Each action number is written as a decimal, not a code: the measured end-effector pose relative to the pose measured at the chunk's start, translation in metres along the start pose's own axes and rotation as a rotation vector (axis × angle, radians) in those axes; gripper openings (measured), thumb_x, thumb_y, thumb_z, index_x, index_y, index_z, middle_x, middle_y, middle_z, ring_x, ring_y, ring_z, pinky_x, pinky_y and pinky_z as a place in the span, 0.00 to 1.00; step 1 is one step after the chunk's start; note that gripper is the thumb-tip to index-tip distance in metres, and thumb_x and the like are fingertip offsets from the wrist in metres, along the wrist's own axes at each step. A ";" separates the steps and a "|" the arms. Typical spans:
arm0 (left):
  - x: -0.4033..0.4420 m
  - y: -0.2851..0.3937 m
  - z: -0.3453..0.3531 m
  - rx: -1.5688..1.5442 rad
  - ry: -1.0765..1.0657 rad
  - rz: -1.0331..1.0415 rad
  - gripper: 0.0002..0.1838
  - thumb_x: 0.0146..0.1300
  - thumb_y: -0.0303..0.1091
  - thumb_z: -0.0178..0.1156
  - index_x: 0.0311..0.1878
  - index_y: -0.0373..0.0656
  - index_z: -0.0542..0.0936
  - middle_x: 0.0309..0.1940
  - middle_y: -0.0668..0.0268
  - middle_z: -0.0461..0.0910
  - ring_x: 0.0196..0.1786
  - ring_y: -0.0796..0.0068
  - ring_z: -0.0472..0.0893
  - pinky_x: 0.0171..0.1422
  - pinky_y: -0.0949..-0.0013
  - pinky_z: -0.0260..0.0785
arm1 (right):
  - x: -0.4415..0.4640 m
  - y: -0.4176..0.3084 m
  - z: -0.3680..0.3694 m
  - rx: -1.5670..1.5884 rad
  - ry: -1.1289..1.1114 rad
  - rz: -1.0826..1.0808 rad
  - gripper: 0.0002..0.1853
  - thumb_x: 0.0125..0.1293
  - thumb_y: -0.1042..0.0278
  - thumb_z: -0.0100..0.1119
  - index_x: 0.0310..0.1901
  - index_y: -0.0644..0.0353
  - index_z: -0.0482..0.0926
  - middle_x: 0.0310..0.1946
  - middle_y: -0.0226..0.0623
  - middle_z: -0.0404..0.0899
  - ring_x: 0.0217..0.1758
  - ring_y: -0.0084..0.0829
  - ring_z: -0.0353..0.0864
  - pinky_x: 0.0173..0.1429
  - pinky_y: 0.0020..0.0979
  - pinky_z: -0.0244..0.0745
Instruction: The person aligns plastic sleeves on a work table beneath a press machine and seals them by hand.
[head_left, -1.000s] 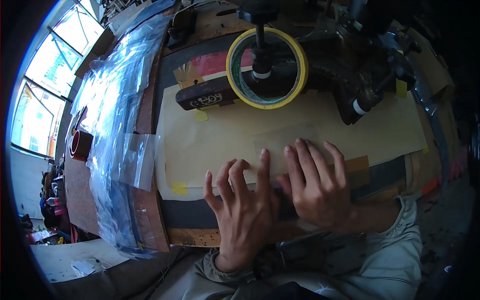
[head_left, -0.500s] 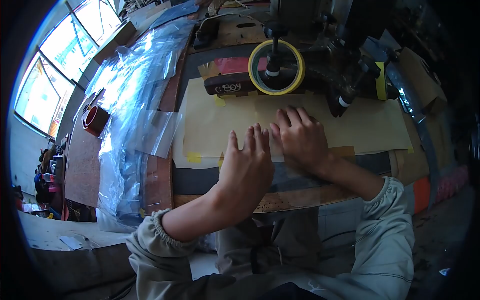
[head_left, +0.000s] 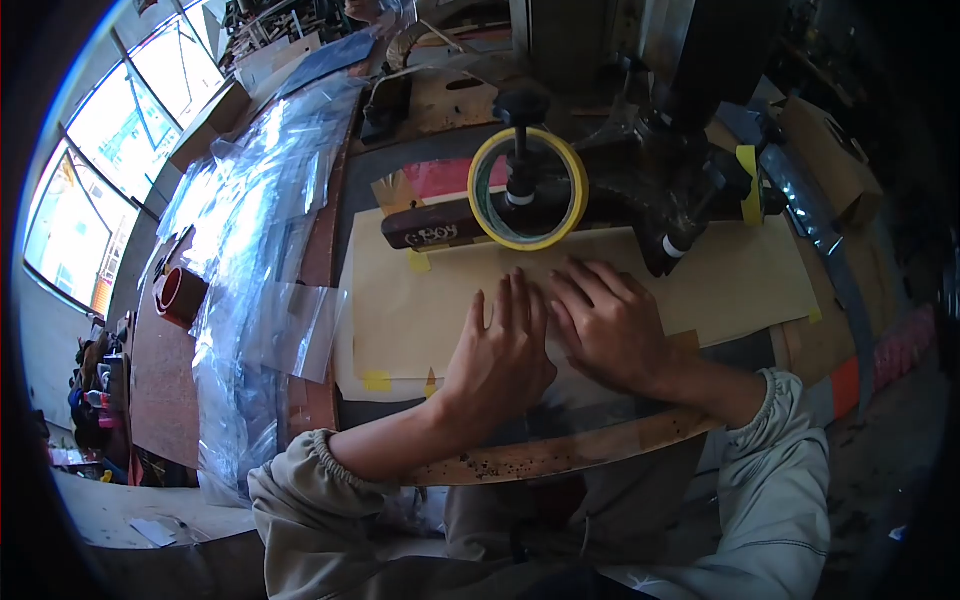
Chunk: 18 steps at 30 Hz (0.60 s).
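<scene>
My left hand lies palm down on the cream sheet, its fingers stretched toward the clamp bar. Beside it, my right hand rests with spread fingers on the same sheet, the two hands nearly touching. Neither hand grips anything that shows. Clear film seems to lie beneath and in front of them, its outline hard to see. Behind the hands a dark clamp bar presses across the sheet, and a yellow tape roll hangs round its black knob. Small yellow tape pieces stick to the sheet's edges.
A pile of clear plastic bags covers the board's left side, with a red-brown tape roll beside it. The dark machine column rises behind the clamp. A cardboard box stands at the back right.
The view has shifted. My left hand has gone from bent, spread fingers to lying flatter, and both hands have moved closer together and nearer the clamp bar than a second ago.
</scene>
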<state>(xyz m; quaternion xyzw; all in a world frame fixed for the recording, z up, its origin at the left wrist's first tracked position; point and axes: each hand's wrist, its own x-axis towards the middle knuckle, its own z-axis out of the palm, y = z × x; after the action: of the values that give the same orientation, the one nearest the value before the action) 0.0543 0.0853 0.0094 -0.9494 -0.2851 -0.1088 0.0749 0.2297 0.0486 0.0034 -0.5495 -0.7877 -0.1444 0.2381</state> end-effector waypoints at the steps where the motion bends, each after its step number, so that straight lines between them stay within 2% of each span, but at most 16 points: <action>1: -0.002 0.000 0.000 -0.014 -0.013 -0.004 0.34 0.56 0.38 0.55 0.63 0.25 0.67 0.66 0.34 0.66 0.69 0.44 0.69 0.70 0.47 0.64 | -0.002 -0.001 0.000 0.005 -0.012 0.001 0.17 0.67 0.64 0.57 0.48 0.70 0.81 0.48 0.53 0.81 0.52 0.42 0.81 0.54 0.40 0.78; 9: 0.001 -0.005 -0.002 -0.098 -0.065 -0.020 0.33 0.57 0.35 0.54 0.63 0.23 0.66 0.66 0.30 0.63 0.71 0.39 0.65 0.73 0.43 0.61 | -0.001 0.003 0.004 0.039 -0.013 -0.002 0.18 0.67 0.64 0.57 0.49 0.71 0.81 0.50 0.56 0.81 0.53 0.44 0.80 0.56 0.40 0.77; 12: 0.002 -0.010 0.002 -0.075 -0.064 0.002 0.37 0.55 0.38 0.60 0.64 0.22 0.64 0.67 0.30 0.63 0.71 0.42 0.66 0.74 0.47 0.60 | 0.000 0.004 0.006 0.041 -0.007 0.008 0.18 0.67 0.64 0.57 0.50 0.72 0.81 0.50 0.56 0.81 0.54 0.44 0.81 0.57 0.41 0.77; 18: 0.005 -0.013 0.004 -0.079 -0.050 0.033 0.37 0.55 0.38 0.59 0.63 0.19 0.64 0.65 0.29 0.64 0.70 0.40 0.67 0.74 0.50 0.61 | 0.002 0.005 0.007 0.044 -0.020 0.025 0.18 0.67 0.64 0.57 0.51 0.72 0.80 0.50 0.57 0.81 0.55 0.45 0.80 0.59 0.41 0.76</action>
<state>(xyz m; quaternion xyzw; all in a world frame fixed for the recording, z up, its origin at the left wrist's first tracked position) 0.0516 0.0995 0.0081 -0.9586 -0.2667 -0.0948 0.0320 0.2326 0.0553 -0.0012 -0.5554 -0.7862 -0.1185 0.2438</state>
